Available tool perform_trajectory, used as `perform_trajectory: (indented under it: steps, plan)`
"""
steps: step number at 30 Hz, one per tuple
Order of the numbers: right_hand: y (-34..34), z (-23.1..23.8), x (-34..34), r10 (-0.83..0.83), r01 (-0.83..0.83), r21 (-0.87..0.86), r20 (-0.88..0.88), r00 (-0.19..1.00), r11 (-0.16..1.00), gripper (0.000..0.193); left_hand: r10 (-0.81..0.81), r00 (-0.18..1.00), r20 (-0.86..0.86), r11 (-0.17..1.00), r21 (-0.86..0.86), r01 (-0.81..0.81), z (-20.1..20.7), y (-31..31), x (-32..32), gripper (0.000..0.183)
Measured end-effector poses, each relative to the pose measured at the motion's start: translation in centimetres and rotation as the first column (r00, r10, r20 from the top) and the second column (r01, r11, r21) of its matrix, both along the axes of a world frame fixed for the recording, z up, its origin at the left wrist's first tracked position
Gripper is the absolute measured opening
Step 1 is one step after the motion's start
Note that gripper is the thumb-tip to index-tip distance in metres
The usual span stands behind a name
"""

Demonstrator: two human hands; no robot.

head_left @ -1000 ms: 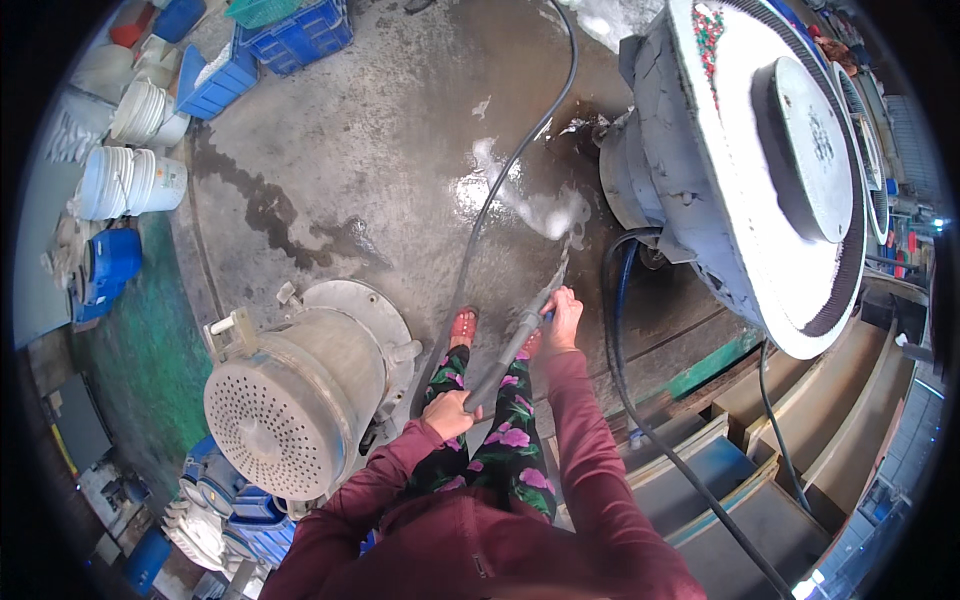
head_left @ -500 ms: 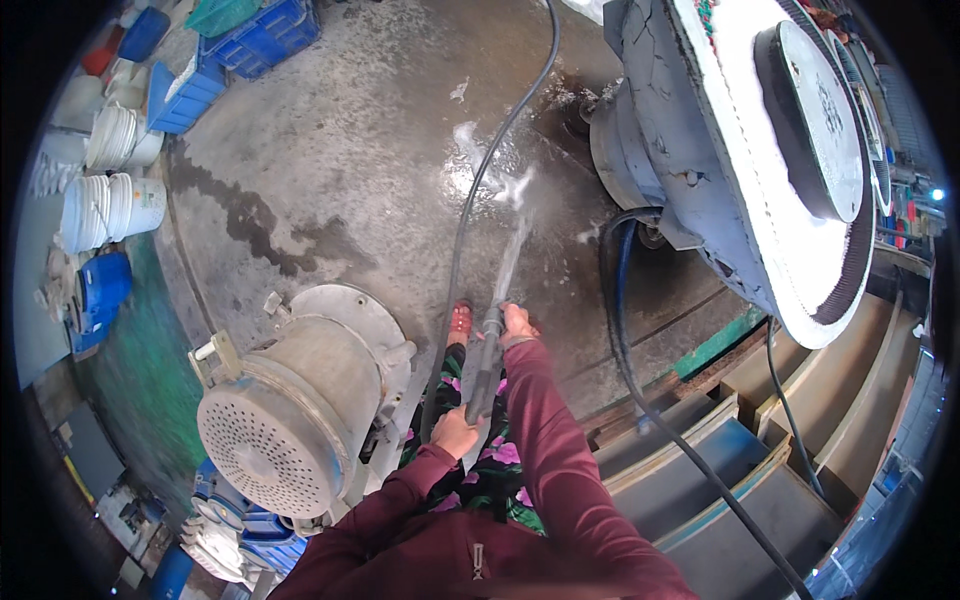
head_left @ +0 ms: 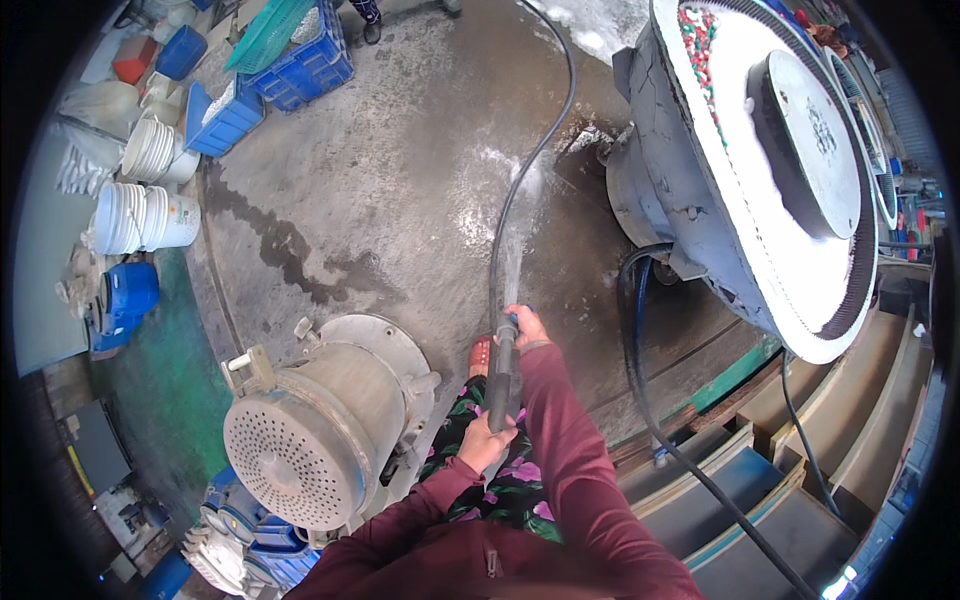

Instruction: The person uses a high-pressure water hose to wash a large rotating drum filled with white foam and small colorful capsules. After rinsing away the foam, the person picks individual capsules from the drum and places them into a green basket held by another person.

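Note:
My right hand [head_left: 527, 326] grips the front end of a grey hose nozzle [head_left: 501, 375], a long tube with a jet of water [head_left: 513, 268] coming out. Lower down, my left hand [head_left: 486, 444] is closed round the tube's rear part. The jet strikes the wet concrete floor [head_left: 390, 150] ahead of me, where a pale splash spreads. A dark hose [head_left: 498, 215] curves from the far side of the floor down to beside the nozzle.
To the right stands a large grey round tub machine [head_left: 660, 150] with white foam [head_left: 748, 190] and coloured pellets [head_left: 697, 45]. A metal drum with a perforated end [head_left: 292, 458] is at near left. White buckets [head_left: 148, 217] and blue crates [head_left: 305, 75] line the left. Black hoses [head_left: 690, 460] cross wooden troughs [head_left: 735, 480].
The whole view has shifted, so most things appear further right and lower. Both hands keep hold of the nozzle, and water still sprays. A person's foot now shows at the far edge.

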State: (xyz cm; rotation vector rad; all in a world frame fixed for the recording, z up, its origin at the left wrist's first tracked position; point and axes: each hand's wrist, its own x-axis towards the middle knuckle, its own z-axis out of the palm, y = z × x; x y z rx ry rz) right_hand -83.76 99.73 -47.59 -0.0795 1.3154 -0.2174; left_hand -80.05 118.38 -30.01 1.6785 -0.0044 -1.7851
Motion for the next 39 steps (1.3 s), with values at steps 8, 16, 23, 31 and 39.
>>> perform_trajectory:
  steps: [8, 16, 23, 31, 39]
  plan:
    - [-6.1, 7.6, -5.3, 0.117, -0.042, -0.214, 0.351, 0.929, 0.976, 0.043, -0.232, 0.960, 0.155, 0.929, -0.257, 0.266, 1.2, -1.2, 0.6, 0.018]
    - [-6.7, 7.4, -1.2, 0.124, -0.053, -0.276, 0.248, 0.961, 0.960, 0.021, -0.105, 0.993, 0.056, 0.980, -0.167, 0.113, 4.5, -2.6, 1.2, 0.011]
    - [-9.5, 12.3, -0.1, 0.043, 0.057, -0.528, 0.175, 0.984, 0.848, 0.015, -0.072, 0.969, 0.236, 0.900, -0.404, 0.165, 6.0, -4.1, 1.9, 0.013]
    - [-10.6, 14.3, 0.2, 0.011, -0.043, -0.598, -0.057, 0.998, 0.801, 0.010, -0.007, 0.999, -0.052, 0.903, -0.430, -0.016, 10.5, -5.2, 2.1, 0.042]
    - [-6.1, 7.1, -6.7, 0.111, -0.162, -0.325, -0.170, 0.979, 0.932, 0.017, -0.192, 0.975, -0.115, 0.932, -0.332, 0.145, 11.6, -2.7, 1.8, 0.034]
